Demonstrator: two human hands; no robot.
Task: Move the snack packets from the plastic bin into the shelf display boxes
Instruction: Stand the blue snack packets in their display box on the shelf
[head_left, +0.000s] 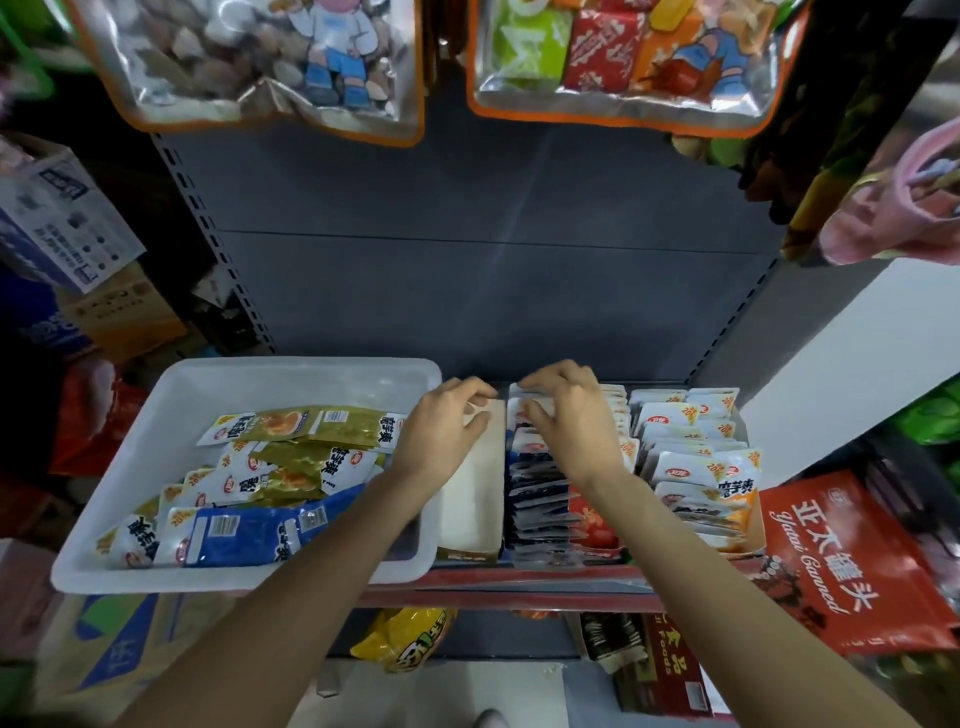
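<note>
Head view: red bag (852, 566) reads "Yatai Canned"; pkts (701, 470) marked "20%".

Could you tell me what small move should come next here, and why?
Probably reach the left hand back into the plastic bin for a gold packet: packets remain there, and the display box beside it looks nearly empty.

Bin (171, 395) left of boxes (748, 525) (touching)

One bin (171, 400) at nine o'clock; three display boxes (470, 488) from centre to three o'clock, one bare; two hands (441, 436); two hanging bags (249, 62) at twelve; packets (306, 428) too jumbled to count
</note>
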